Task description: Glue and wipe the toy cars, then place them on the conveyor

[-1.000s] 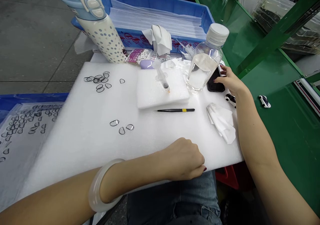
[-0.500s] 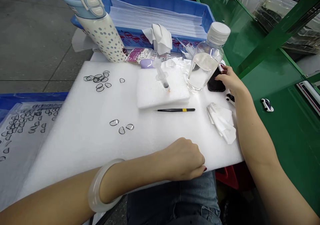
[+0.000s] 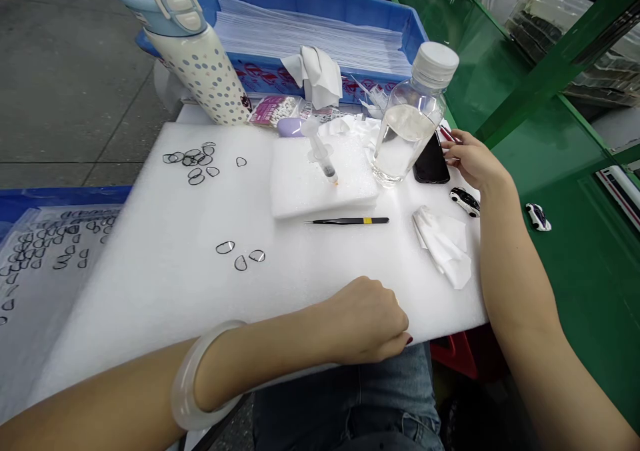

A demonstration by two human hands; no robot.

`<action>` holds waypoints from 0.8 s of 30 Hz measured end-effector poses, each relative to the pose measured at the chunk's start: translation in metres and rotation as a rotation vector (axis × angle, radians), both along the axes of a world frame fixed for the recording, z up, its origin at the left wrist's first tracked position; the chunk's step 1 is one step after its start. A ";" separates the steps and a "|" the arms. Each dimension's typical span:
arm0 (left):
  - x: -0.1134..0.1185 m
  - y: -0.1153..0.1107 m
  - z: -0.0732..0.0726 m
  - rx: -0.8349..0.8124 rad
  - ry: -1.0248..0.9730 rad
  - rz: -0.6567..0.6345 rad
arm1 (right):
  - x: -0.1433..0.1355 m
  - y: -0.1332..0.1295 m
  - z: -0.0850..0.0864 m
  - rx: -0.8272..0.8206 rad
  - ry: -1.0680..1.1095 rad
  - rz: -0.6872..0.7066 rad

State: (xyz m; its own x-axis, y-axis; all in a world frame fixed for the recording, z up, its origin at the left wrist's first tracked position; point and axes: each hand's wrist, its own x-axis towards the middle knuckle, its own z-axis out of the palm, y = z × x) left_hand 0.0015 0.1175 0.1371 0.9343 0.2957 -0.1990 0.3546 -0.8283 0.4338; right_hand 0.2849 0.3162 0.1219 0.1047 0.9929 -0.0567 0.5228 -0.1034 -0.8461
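My left hand (image 3: 369, 321) rests curled in a loose fist on the near edge of the white foam sheet (image 3: 165, 284), holding nothing that I can see. My right hand (image 3: 474, 161) lies at the sheet's far right, fingers apart, fingertips right next to a black phone (image 3: 431, 162) that lies behind a clear water bottle (image 3: 409, 127). Black tweezers (image 3: 350, 221) lie between the two hands. A syringe (image 3: 323, 154) stands on a small foam block (image 3: 320, 181). Three small dark lens rings (image 3: 240, 256) lie left of my left hand.
A cluster of rings (image 3: 193, 161) sits at the far left of the sheet, more on a plastic sheet (image 3: 45, 251) at left. A dotted flask (image 3: 195, 51), blue paper bin (image 3: 320, 27), crumpled wipe (image 3: 445, 244), toy cars (image 3: 465, 201) and green bench (image 3: 575, 224) surround it.
My right hand has drawn slightly back to the right off the phone, uncovering more of it. My left hand has stayed put; the view shifted a little.
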 end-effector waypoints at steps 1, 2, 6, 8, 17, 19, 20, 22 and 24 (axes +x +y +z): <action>0.000 0.000 0.000 -0.003 0.003 -0.002 | 0.003 -0.002 0.003 -0.028 0.051 0.023; 0.000 0.000 0.000 -0.009 0.002 -0.001 | 0.005 -0.005 0.005 -0.052 0.089 0.040; -0.001 0.000 -0.004 -0.017 -0.049 0.022 | 0.006 -0.009 0.008 -0.054 0.094 0.070; -0.001 -0.001 -0.006 -0.019 -0.080 0.031 | 0.006 -0.008 0.006 -0.048 0.100 0.069; 0.000 0.000 0.000 -0.032 0.021 -0.001 | -0.006 -0.004 0.002 -0.041 0.019 -0.005; 0.001 0.001 0.002 -0.030 0.067 -0.016 | -0.007 -0.005 0.002 -0.048 0.019 -0.012; 0.001 0.001 0.003 -0.029 0.083 -0.021 | -0.008 -0.005 0.002 -0.046 0.015 -0.009; 0.002 0.002 0.004 -0.028 0.106 -0.025 | -0.008 -0.006 0.003 -0.035 0.002 -0.001; 0.002 0.002 0.005 -0.032 0.113 -0.027 | -0.010 -0.006 0.005 -0.041 -0.003 -0.011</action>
State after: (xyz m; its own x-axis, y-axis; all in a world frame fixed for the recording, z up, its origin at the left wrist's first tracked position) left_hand 0.0033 0.1196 0.1418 0.9128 0.2626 -0.3128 0.3807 -0.8246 0.4185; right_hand 0.2750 0.3101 0.1272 0.1154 0.9886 -0.0970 0.5244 -0.1436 -0.8393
